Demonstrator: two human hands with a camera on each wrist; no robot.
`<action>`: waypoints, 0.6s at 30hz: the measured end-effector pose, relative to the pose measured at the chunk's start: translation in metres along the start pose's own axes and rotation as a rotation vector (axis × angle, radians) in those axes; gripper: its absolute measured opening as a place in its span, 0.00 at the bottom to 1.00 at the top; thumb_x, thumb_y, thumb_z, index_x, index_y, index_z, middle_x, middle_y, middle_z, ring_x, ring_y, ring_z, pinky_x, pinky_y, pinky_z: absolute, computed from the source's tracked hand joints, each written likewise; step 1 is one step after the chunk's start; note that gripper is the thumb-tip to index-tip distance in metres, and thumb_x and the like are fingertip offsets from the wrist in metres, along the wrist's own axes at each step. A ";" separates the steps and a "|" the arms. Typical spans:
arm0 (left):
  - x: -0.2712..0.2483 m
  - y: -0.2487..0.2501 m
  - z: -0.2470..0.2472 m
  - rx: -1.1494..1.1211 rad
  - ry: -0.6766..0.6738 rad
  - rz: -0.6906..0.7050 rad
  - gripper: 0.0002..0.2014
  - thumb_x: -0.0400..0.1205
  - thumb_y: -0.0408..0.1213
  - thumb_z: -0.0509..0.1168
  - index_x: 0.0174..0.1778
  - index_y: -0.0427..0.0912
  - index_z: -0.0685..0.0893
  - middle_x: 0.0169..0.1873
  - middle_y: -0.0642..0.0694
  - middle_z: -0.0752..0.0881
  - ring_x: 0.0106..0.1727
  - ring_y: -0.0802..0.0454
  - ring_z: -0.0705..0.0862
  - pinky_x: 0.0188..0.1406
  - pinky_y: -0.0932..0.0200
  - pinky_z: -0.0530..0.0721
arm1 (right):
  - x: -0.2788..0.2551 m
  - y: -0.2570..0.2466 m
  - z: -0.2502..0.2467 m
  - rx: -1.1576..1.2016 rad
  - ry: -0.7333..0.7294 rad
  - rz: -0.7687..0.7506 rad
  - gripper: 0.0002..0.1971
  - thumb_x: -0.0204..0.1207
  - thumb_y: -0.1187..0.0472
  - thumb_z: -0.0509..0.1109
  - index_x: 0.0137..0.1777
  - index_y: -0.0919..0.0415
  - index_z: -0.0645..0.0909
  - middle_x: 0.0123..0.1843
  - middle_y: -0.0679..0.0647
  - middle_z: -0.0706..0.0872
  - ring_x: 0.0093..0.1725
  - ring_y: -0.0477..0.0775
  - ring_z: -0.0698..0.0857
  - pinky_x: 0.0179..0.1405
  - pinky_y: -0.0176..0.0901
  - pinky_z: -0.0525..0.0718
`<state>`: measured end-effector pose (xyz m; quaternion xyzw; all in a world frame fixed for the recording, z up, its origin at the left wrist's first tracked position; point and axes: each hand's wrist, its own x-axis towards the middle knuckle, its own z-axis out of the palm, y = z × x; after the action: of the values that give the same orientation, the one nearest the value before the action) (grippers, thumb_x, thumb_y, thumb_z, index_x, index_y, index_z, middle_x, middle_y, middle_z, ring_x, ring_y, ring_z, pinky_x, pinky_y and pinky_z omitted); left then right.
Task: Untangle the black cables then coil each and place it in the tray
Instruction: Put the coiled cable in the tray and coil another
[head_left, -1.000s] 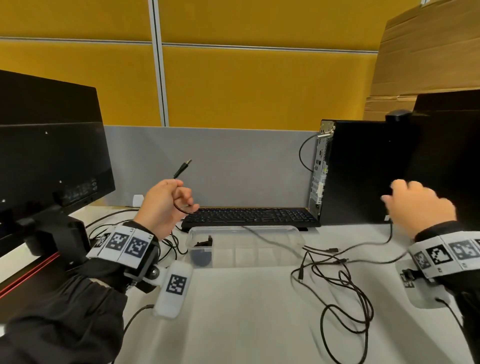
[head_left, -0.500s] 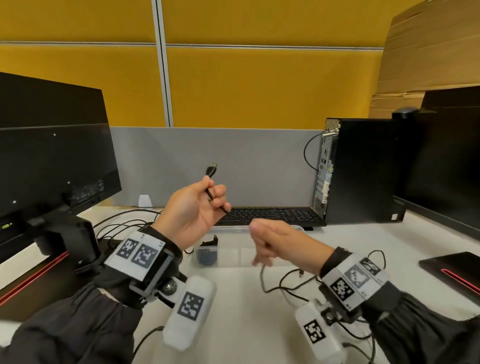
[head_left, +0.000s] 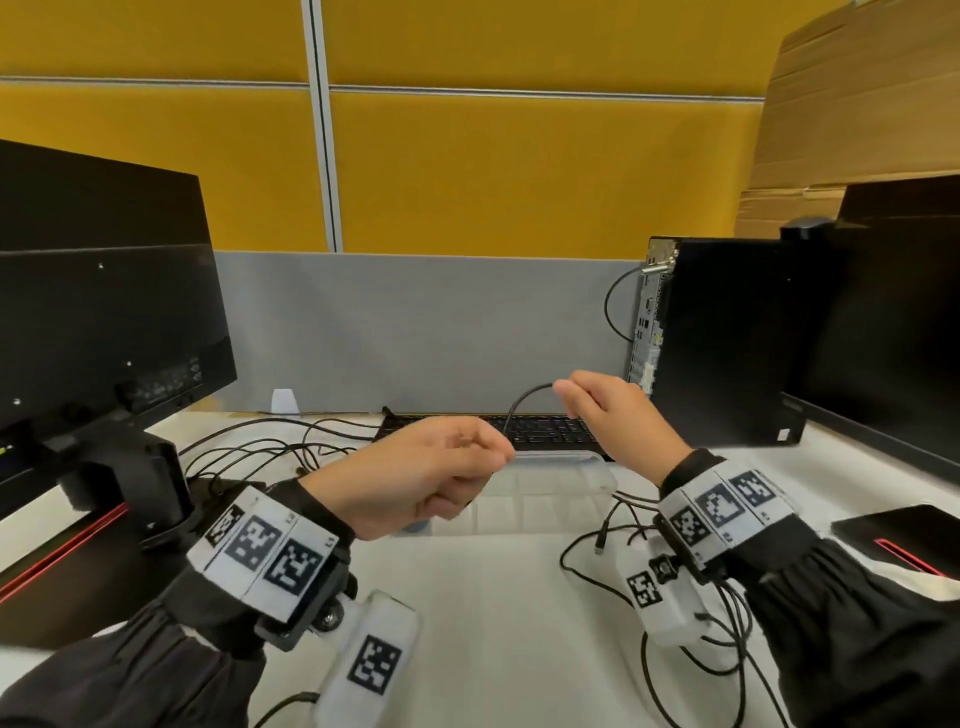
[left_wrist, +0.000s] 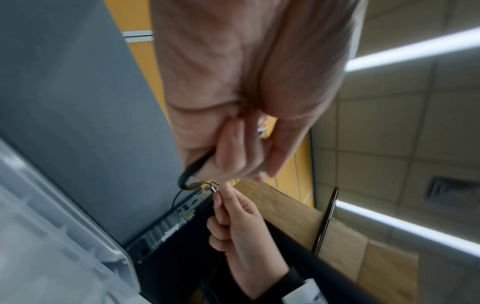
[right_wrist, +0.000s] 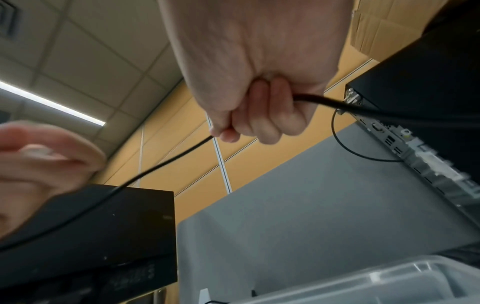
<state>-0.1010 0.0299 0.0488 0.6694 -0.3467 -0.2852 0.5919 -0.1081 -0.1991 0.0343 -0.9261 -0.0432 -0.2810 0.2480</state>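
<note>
A thin black cable (head_left: 521, 400) arcs between my two raised hands above the clear plastic tray (head_left: 561, 486). My left hand (head_left: 441, 467) is curled and pinches one end of the cable (left_wrist: 192, 173). My right hand (head_left: 597, 405), higher and to the right, grips the same cable (right_wrist: 166, 162) in curled fingers, and the rest trails out past the little finger. More black cable (head_left: 691, 649) lies tangled on the white desk under my right wrist. Something small and dark sits in the tray's left end, mostly hidden by my left hand.
A black keyboard (head_left: 550, 434) lies behind the tray. A monitor (head_left: 104, 322) stands at the left with loose wires (head_left: 260, 447) beside its base. A black computer tower (head_left: 727, 343) and a second monitor (head_left: 893, 332) stand at the right.
My left hand has turned over and dropped toward the tray, and the plug no longer sticks up from it. My right hand rose and moved right, drawing cable out between the hands.
</note>
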 end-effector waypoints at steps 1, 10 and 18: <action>0.002 -0.001 -0.001 -0.052 0.023 0.013 0.07 0.75 0.23 0.65 0.47 0.37 0.80 0.24 0.51 0.72 0.23 0.59 0.65 0.21 0.67 0.61 | 0.001 0.000 0.001 0.007 0.024 0.013 0.19 0.86 0.54 0.55 0.32 0.57 0.69 0.26 0.48 0.70 0.28 0.46 0.70 0.30 0.31 0.68; 0.012 0.000 0.001 -0.274 0.183 0.258 0.14 0.85 0.38 0.51 0.63 0.44 0.77 0.42 0.42 0.89 0.30 0.53 0.83 0.55 0.53 0.86 | -0.001 0.004 0.013 0.078 0.101 0.123 0.17 0.86 0.55 0.52 0.36 0.56 0.74 0.29 0.49 0.74 0.31 0.49 0.73 0.36 0.46 0.71; 0.016 -0.001 -0.001 -0.261 0.254 0.377 0.12 0.84 0.26 0.52 0.59 0.36 0.76 0.27 0.53 0.77 0.26 0.58 0.69 0.42 0.61 0.81 | 0.000 -0.001 0.012 0.203 0.132 0.085 0.15 0.86 0.56 0.53 0.44 0.60 0.78 0.27 0.50 0.70 0.28 0.49 0.69 0.32 0.43 0.69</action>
<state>-0.0906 0.0173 0.0480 0.5415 -0.3486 -0.1256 0.7547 -0.1020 -0.1923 0.0265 -0.8767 -0.0157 -0.3250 0.3543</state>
